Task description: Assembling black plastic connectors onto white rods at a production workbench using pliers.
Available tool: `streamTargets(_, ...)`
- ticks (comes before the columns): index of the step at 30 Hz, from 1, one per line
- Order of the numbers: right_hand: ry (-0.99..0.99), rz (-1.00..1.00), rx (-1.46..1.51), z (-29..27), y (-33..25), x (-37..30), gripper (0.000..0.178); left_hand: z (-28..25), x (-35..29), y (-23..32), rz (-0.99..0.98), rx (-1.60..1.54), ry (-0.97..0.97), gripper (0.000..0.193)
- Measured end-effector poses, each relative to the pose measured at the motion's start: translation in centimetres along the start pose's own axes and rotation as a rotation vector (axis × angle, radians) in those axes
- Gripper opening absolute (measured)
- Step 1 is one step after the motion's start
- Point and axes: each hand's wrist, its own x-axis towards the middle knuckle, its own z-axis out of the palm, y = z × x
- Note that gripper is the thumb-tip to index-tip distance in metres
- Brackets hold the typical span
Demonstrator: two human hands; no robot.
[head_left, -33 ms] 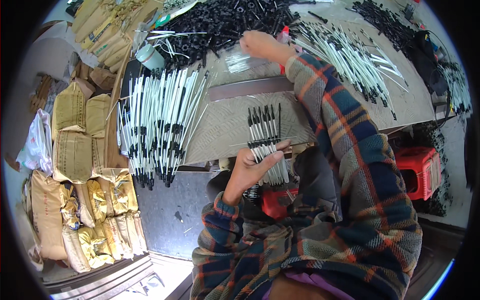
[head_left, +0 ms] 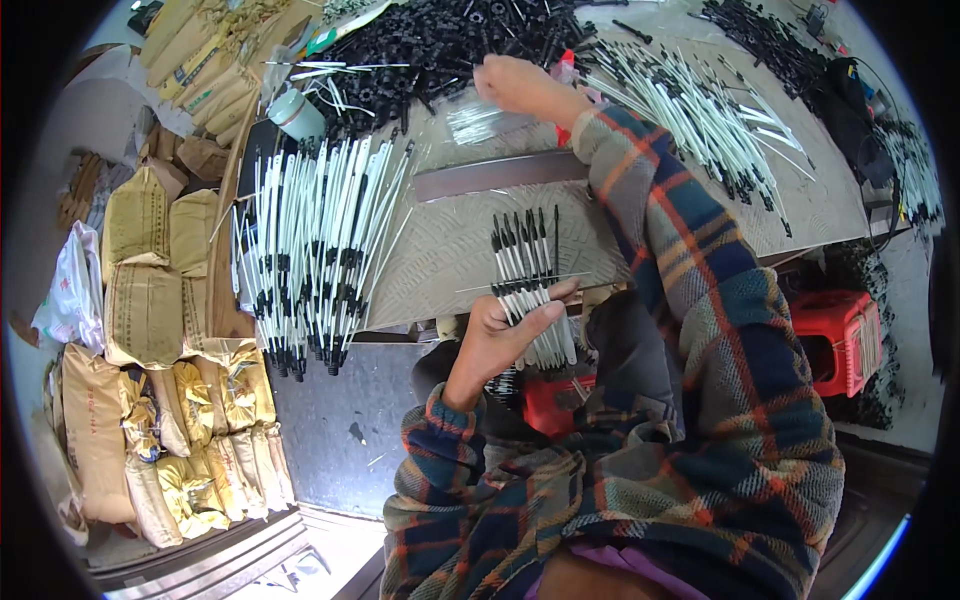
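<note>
My left hand [head_left: 500,335] is closed around a bundle of slim white rods with black ends [head_left: 522,262], held upright at the table's front edge. A thin pale stick [head_left: 566,276] lies crosswise over the bundle, just above the thumb. Across the table, my right hand [head_left: 525,85] has its fingers curled in at the edge of a big heap of loose black parts [head_left: 440,50]. Its fingertips are turned away, so what they hold, if anything, is hidden. Right below it lies a batch of thin clear-white sticks [head_left: 480,122].
A dark flat bar [head_left: 500,177] lies across the table. White rods with black fittings are piled at the left [head_left: 320,240] and right [head_left: 700,120]. A pale green cup [head_left: 298,116] stands at the left. A red stool [head_left: 835,340] and brown sacks [head_left: 145,310] flank the table.
</note>
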Motion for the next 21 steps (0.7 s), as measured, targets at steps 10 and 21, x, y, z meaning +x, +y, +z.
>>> streamTargets(10,0.118,-0.190,0.575,-14.0,-11.0,-14.1,0.006,0.4,0.8,0.0,0.026,-0.056,0.018,0.029)
streamTargets(21,0.225,-0.006,0.298,-12.8,-12.2,-16.5,0.011,0.6,0.4,0.5,-0.023,-0.063,0.053,0.024)
